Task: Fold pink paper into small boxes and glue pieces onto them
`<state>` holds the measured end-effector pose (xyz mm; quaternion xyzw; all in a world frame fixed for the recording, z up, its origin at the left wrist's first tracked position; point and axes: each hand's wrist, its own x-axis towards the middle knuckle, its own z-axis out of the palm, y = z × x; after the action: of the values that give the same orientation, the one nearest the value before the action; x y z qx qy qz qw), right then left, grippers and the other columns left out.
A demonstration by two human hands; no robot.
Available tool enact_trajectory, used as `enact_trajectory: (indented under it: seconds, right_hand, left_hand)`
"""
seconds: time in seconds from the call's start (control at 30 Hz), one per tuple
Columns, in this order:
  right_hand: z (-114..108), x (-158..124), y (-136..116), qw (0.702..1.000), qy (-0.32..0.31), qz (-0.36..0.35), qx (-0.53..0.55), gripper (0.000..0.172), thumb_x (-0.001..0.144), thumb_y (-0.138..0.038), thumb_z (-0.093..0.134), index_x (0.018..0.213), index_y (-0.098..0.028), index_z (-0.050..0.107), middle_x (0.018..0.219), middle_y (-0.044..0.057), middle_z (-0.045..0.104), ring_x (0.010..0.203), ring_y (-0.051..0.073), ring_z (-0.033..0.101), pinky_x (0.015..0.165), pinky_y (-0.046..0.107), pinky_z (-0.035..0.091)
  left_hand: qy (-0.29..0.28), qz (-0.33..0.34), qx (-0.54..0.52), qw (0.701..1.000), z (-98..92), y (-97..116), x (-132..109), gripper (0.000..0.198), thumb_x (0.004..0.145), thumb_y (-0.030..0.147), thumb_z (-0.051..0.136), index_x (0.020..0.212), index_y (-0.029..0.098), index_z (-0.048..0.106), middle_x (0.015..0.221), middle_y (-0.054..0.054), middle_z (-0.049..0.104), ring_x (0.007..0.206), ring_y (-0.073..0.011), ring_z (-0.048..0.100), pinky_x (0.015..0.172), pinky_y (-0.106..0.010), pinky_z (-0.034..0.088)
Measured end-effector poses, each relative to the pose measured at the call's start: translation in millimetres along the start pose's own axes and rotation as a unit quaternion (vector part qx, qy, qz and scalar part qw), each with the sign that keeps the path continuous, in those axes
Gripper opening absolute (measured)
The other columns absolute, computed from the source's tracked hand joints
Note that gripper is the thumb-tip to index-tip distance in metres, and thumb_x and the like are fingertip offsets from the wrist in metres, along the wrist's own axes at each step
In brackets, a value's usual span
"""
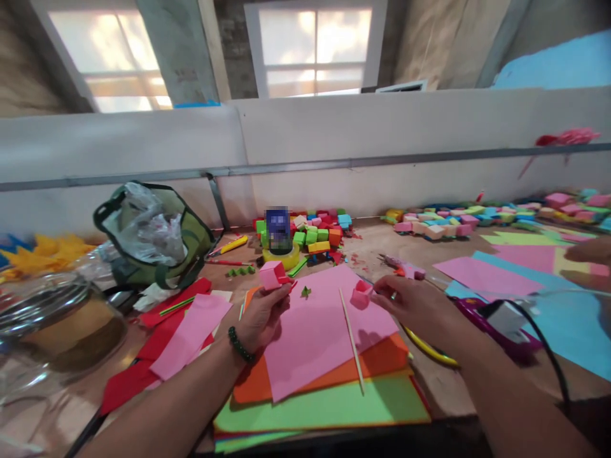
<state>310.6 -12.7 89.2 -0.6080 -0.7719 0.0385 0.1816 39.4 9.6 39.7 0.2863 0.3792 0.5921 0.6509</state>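
My left hand (265,313), with a dark beaded bracelet at its wrist, pinches a small pink paper box (272,275) that has a bit of red at its side. My right hand (405,299) is closed at the edge of a second pink paper piece (361,294), with its fingertips at the right side of it. Between the hands lies a pink sheet (310,337) on orange and green sheets (315,407). A thin pale stick (352,343) and a small green paper star (306,292) rest on the pink sheet.
A green bag (191,235) and a glass jar (62,324) stand at the left. Small coloured paper boxes (443,222) line the wall. Scissors (403,266), a yellow-handled tool (432,351) and a purple device with a cable (501,324) lie at the right. Another person's hand (589,261) shows there.
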Motion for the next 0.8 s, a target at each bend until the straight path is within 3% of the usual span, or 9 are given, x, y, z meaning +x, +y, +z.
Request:
enact_trajectory:
  seconds: [0.1, 0.27, 0.43, 0.67, 0.8]
  right_hand:
    - [-5.5, -7.8, 5.4, 0.999, -0.007, 0.001, 0.032, 0.029, 0.088, -0.043, 0.048, 0.085, -0.022, 0.067, 0.067, 0.0, 0.066, 0.058, 0.015, 0.057, 0.052, 0.024, 0.036]
    - [-21.7, -18.6, 36.9, 0.988, 0.021, 0.145, -0.041, 0.028, 0.087, -0.041, 0.047, 0.083, -0.023, 0.068, 0.074, 0.003, 0.069, 0.067, 0.018, 0.062, 0.055, 0.025, 0.036]
    - [-27.6, -30.1, 47.6, 0.96, -0.008, 0.258, -0.108, 0.027, 0.088, -0.036, 0.046, 0.081, -0.021, 0.067, 0.074, 0.006, 0.07, 0.068, 0.019, 0.063, 0.055, 0.026, 0.034]
    - [-12.6, -9.9, 44.3, 0.967, -0.064, 0.205, -0.139, 0.034, 0.091, -0.036, 0.041, 0.083, -0.018, 0.068, 0.09, 0.011, 0.071, 0.084, 0.021, 0.065, 0.061, 0.025, 0.037]
    - [-4.0, 26.4, 65.2, 0.949, -0.08, 0.257, -0.164, 0.052, 0.092, -0.051, 0.034, 0.094, -0.012, 0.07, 0.1, 0.02, 0.069, 0.096, 0.029, 0.064, 0.07, 0.032, 0.042]
  left_hand:
    - [-0.009, 0.009, 0.0, 1.0, 2.6, 2.0, -1.6, 0.035, 0.049, 0.022, 0.086, 0.078, 0.01, 0.071, 0.063, 0.001, 0.062, 0.052, -0.0031, 0.05, 0.05, -0.013, 0.043]
    - [-0.009, 0.002, 0.025, 1.0, 5.2, -1.1, -5.8, 0.036, 0.047, 0.021, 0.087, 0.078, 0.009, 0.073, 0.062, 0.0, 0.063, 0.051, -0.0038, 0.051, 0.048, -0.013, 0.043]
    - [-0.021, 0.001, 0.038, 0.999, -1.1, -6.2, -5.0, 0.034, 0.047, 0.022, 0.088, 0.075, 0.011, 0.073, 0.064, -0.001, 0.065, 0.052, -0.0062, 0.055, 0.049, -0.014, 0.046]
    - [0.0, -0.008, 0.035, 0.999, -0.3, -3.5, -7.5, 0.033, 0.044, 0.02, 0.088, 0.071, 0.01, 0.071, 0.064, -0.003, 0.068, 0.054, -0.0092, 0.059, 0.051, -0.016, 0.05]
    - [-0.015, 0.0, 0.026, 1.0, -2.2, -3.0, -3.4, 0.036, 0.047, 0.02, 0.088, 0.078, 0.011, 0.072, 0.072, -0.004, 0.07, 0.058, -0.0095, 0.062, 0.055, -0.016, 0.052]
